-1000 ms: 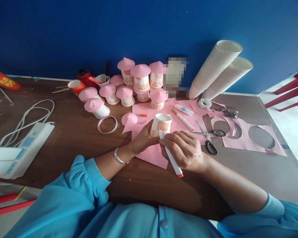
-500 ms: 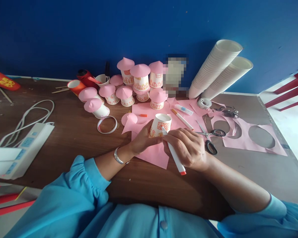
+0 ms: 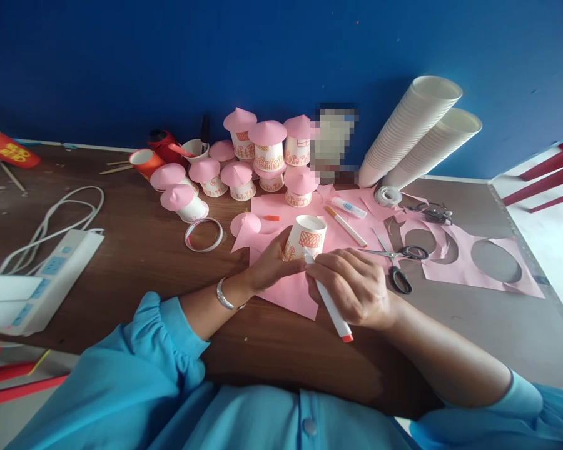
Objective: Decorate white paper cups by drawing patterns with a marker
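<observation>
My left hand point(image 3: 273, 265) is wrapped round the lower left side of a white paper cup point(image 3: 309, 226) that has an orange hatched window and small orange figures drawn on it. In my right hand point(image 3: 351, 284) is a white marker point(image 3: 332, 309) with an orange end, its tip at the cup's lower front. Pink paper point(image 3: 291, 294) lies under both hands. Behind the cup are an orange cap point(image 3: 271, 218), an orange-and-white marker point(image 3: 346, 226) and a glue stick point(image 3: 348, 207).
Pink-roofed cups point(image 3: 267, 147) stand along the blue wall. Two tall cup stacks point(image 3: 410, 128) lean at the back right. Scissors point(image 3: 398, 262) and cut pink paper point(image 3: 450, 269) lie right. A tape ring point(image 3: 204, 235) and power strip point(image 3: 51, 281) are left.
The marker's tip has moved slightly left and down on the cup, and its orange end is a little lower. My left hand keeps its hold on the cup.
</observation>
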`<state>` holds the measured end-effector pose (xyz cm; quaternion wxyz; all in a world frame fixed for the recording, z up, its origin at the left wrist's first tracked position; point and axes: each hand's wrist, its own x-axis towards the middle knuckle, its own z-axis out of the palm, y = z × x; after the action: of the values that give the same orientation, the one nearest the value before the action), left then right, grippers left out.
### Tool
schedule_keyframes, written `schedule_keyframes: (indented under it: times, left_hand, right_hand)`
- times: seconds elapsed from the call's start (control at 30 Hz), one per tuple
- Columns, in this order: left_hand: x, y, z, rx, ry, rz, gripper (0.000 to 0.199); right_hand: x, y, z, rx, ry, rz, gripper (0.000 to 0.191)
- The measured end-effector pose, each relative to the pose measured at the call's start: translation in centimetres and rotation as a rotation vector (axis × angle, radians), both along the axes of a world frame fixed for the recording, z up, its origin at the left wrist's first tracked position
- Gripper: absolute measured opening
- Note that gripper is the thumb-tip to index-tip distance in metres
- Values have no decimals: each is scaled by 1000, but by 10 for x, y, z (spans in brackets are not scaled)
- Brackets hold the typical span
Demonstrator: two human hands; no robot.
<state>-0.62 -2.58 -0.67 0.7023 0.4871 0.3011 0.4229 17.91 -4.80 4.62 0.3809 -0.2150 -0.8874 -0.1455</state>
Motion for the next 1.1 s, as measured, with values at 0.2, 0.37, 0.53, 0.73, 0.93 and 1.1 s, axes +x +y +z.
schedule_keyframes:
  times: [0.2,0.37,0.53,0.73,0.93,1.1]
  left_hand:
    - [1,0,1,21,89,25,52]
    - [1,0,3,37,121,25,49]
    - [1,1,4,28,119,29,49]
    - [0,2,1,53,90,20,48]
    - [0,2,1,64,90,30,47]
    - [1,0,5,51,85,26,43]
  right_hand:
    - [-3,-2,-5,-9,-36,2,11]
    - [-3,-1,-5,1,-42,-33,10]
    - [-3,-1,-5,5,-42,-37,11]
    - [-2,0,-4,7,-38,-28,11]
    - [0,1,-3,-2,-45,-44,10]
    - [0,3,-3,9,-34,-50,12]
